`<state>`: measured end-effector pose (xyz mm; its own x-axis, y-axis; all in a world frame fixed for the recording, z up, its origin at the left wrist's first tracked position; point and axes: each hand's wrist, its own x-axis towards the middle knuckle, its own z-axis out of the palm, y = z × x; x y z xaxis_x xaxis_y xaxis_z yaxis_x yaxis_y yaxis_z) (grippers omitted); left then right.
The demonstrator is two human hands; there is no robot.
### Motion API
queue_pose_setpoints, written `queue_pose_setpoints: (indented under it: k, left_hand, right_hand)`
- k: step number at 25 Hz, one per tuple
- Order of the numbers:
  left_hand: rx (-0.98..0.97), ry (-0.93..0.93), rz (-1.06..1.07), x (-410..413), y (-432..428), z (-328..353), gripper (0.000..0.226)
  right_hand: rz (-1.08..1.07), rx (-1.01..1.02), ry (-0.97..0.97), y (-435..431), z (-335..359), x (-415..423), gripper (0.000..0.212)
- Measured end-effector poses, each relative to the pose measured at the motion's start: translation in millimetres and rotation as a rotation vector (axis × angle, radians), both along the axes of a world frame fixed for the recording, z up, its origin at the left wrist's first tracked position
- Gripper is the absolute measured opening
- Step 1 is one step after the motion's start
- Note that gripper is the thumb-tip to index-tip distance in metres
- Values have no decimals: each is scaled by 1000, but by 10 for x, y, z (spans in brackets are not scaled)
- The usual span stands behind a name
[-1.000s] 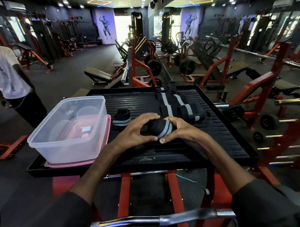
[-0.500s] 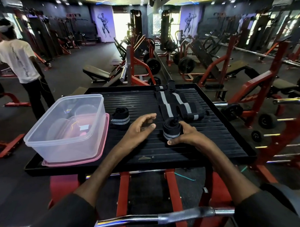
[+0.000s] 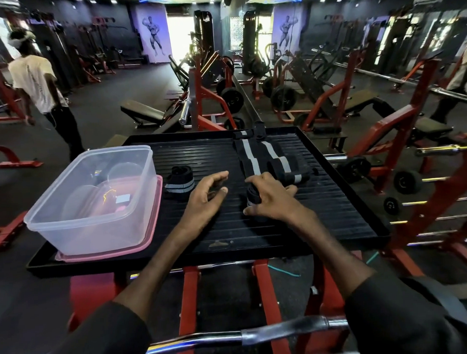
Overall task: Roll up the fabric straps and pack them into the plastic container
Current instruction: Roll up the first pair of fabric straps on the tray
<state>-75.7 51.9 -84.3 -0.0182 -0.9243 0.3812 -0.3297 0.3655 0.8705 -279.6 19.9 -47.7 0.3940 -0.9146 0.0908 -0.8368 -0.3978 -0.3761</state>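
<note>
roll [image 3: 253, 198] half hidden under right hand [image 3: 271, 199].

The ribbed tray [image 3: 200, 156] is black. The straps [image 3: 263, 157] are black with a pale grey stripe; the rolled one [image 3: 180, 182] shows the same stripe. The container [image 3: 70, 230] is clear, on what looks like a pink lid [image 3: 150, 243]. The frame [image 3: 265, 289] below is red.

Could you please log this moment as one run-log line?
right hand: holding rolled strap | left hand: open, empty | container: no straps | second roll: on tray
</note>
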Motion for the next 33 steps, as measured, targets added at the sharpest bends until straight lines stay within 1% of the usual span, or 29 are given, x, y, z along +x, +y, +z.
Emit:
queue_pose_setpoints:
  k: [3, 4, 6, 8, 9, 10, 11, 12, 13, 15, 16, 18, 19, 21, 23, 25, 28, 30, 33]
  left_hand:
    - [-142, -102, 94, 65, 49, 67, 36]
    - [-214, -156, 150, 127, 48, 108, 36]
    - [-340, -293, 264, 294, -1, 244, 39]
    - [-353, -489, 279, 493, -103, 442, 54]
    - [-305, -621, 239, 597, -192, 550, 66]
    - [-210, -768, 203, 707, -292, 654, 79]
    - [-87, -912, 183, 820, -416, 728, 89]
    - [43, -1036, 180, 931, -534, 773, 94]
    - [150, -1124, 178, 1030, -642, 790, 94]
    - [306, -1225, 168, 1171, -808, 762, 93]
    - [355, -1266, 164, 1197, -852, 744, 92]
    - [381, -1327, 145, 1186, -904, 709, 87]
    - [380, -1339, 125, 1164, -916, 711, 84]
    - [408, -1305, 83, 1147, -951, 717, 74]
    - [439, -1234, 60, 1155, -972, 687, 65]
    - [423, -1130, 23, 1146, -933, 663, 63]
    - [302, -1003, -43, 1126, -786, 710, 68]
    - [211, -960, -52, 1118, -679, 797, 65]
    - [70, -818, -36, 1111, -433, 1071, 62]
  right_hand:
    - [80, 66, -7, -94, -27, -29, 71]
    - [109, 65, -46, -107, -13, -21, 72]
    - [134, 41, -201, -136, 19, 29, 76]
    - [153, -7, -285, -163, 67, 152, 79]
    - [166, -20, -282, -191, 96, 232, 79]
    - [183, -20, -255, -222, 139, 323, 79]
    - [201, -5, -207, -272, 165, 404, 80]
    - [227, 24, -152, -324, 185, 480, 84]
    - [254, 74, -100, -374, 192, 538, 89]
    - [292, 206, -55, -448, 187, 601, 99]
    - [300, 245, -51, -469, 193, 604, 102]
    - [302, 233, -29, -483, 208, 570, 101]
    - [304, 222, -25, -492, 208, 542, 96]
    - [326, 257, -91, -520, 191, 486, 83]
    - [345, 293, -166, -533, 158, 451, 73]
    - [353, 291, -239, -538, 129, 415, 65]
    - [323, 268, -368, -578, 94, 354, 58]
    - [297, 236, -477, -584, 145, 358, 58]
    - [317, 135, -582, -577, 373, 480, 54]
